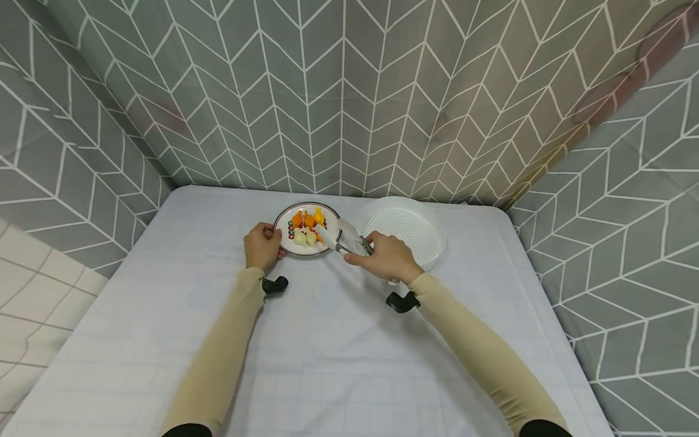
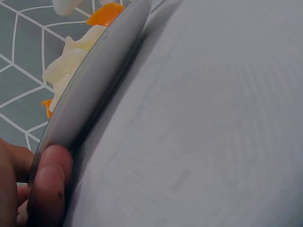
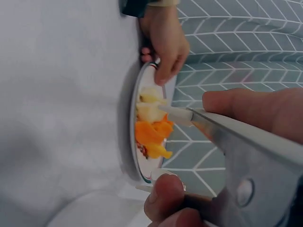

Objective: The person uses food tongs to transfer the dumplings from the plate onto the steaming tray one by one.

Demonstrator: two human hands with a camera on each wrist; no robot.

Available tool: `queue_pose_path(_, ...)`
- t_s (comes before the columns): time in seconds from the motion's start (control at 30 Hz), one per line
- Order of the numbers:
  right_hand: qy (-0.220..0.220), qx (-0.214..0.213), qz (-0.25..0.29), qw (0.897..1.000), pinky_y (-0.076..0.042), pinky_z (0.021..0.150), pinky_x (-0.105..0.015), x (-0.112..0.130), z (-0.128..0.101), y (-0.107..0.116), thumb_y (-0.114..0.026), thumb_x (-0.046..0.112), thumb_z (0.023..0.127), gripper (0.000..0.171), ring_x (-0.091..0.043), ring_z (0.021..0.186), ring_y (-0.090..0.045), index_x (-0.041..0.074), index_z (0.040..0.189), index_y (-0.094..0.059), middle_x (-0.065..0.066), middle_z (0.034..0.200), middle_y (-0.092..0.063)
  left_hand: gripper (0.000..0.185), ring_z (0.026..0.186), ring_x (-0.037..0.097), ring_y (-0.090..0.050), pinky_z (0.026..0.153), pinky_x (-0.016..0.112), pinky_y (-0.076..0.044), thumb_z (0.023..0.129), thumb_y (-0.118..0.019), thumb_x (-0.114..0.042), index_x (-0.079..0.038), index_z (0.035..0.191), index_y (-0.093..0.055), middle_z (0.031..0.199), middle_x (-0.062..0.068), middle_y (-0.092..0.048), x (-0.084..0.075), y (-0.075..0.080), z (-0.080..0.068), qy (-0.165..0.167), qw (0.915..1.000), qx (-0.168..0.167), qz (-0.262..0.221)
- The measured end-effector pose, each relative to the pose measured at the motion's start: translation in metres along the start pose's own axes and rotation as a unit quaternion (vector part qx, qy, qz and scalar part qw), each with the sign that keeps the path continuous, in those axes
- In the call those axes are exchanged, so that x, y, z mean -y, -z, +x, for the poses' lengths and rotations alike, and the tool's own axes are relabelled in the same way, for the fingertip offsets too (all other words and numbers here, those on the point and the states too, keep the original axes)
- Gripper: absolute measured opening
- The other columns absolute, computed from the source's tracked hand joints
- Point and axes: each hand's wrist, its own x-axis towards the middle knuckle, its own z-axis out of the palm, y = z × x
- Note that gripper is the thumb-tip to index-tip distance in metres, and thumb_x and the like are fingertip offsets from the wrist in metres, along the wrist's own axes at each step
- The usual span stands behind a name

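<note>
Desk (image 1: 327, 352), covered with a pale white cloth and enclosed on three sides by a grey curtain with a white chevron pattern (image 1: 349, 91), carrying all the working items near its far edge. To the right stands a round white perforated plastic basket (image 1: 406, 230), whose visible interior shows no food, so nothing appears to have been transferred into it yet. Just left of it lies a small round plate with a dark patterned rim (image 1: 284, 220), bearing orange pieces (image 1: 306, 219) toward its far side and pale yellowish-white pieces (image 1: 304, 240) toward its near side; the whole heap looks to be on the plate, so the picking-up is judged to be at or near its beginning, with every piece left to move. The left hand (image 1: 262, 246) steadies the plate, its fingers curled over the near left rim, the thumb tip (image 2: 49, 179) pressed against the edge in the left wrist view. The right hand (image 1: 384, 256) grips a pair of metal tongs with white tips (image 1: 341, 238), fingers wrapped round the arms; one white tip (image 3: 174, 115) rests against the pale pieces at the plate's middle, the other (image 3: 163, 174) lies apart from it, and whether a piece is already pinched cannot be told.
</note>
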Motion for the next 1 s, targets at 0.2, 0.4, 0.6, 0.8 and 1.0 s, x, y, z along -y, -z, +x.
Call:
queue_pose_path(0.2,0.001,0.007,-0.018,1.0,-0.05,0.063,-0.034,0.003,0.005,-0.01,-0.07,0.065,0.09,0.072,-0.023,0.081,-0.067,0.006,0.131,-0.066,-0.006,0.1,-0.073,0.032,0.05,0.012,-0.065,0.046,0.023,-0.058,0.108,-0.059,-0.018,0.005,0.131,-0.06,0.1,0.021,-0.069,0.0,-0.001,-0.001,-0.001,0.9999,-0.002,0.01)
queue_pose_path(0.4,0.01,0.008,-0.031,0.999,-0.047,0.06,-0.034,0.009,0.009,-0.013,-0.073,0.062,0.089,0.066,-0.022,0.076,-0.065,0.006,0.123,-0.066,-0.004,0.087,-0.069,0.033,0.05,0.011,-0.065,0.046,0.023,-0.058,0.108,-0.059,-0.017,0.005,0.132,-0.059,0.1,0.022,-0.07,0.0,-0.001,-0.002,-0.002,0.9999,-0.004,0.012)
queue_pose_path(0.6,0.029,0.014,-0.063,0.998,-0.045,0.057,-0.033,0.016,0.015,-0.012,-0.075,0.06,0.089,0.059,-0.022,0.073,-0.063,0.006,0.113,-0.067,-0.004,0.082,-0.065,0.032,0.051,0.012,-0.065,0.046,0.023,-0.058,0.108,-0.06,-0.017,0.005,0.131,-0.06,0.1,0.021,-0.07,0.001,-0.003,-0.003,0.0,0.9999,-0.006,0.012)
queue_pose_path(0.8,0.042,0.032,-0.091,0.994,-0.044,0.055,-0.032,0.018,0.023,-0.011,-0.073,0.054,0.092,0.052,-0.022,0.07,-0.062,0.006,0.108,-0.065,-0.005,0.081,-0.065,0.032,0.052,0.014,-0.065,0.047,0.023,-0.059,0.108,-0.061,-0.017,0.004,0.131,-0.06,0.1,0.02,-0.07,0.002,-0.005,-0.001,0.007,0.9999,-0.007,0.01)
queue_pose_path(1.0,0.042,0.041,-0.096,0.994,-0.042,0.055,-0.031,0.017,0.027,-0.009,-0.071,0.054,0.094,0.048,-0.022,0.07,-0.061,0.008,0.102,-0.062,-0.004,0.08,-0.063,0.032,0.051,0.013,-0.065,0.047,0.024,-0.059,0.108,-0.06,-0.017,0.005,0.131,-0.06,0.099,0.019,-0.069,0.001,-0.004,-0.001,-0.001,0.9999,-0.008,0.009)
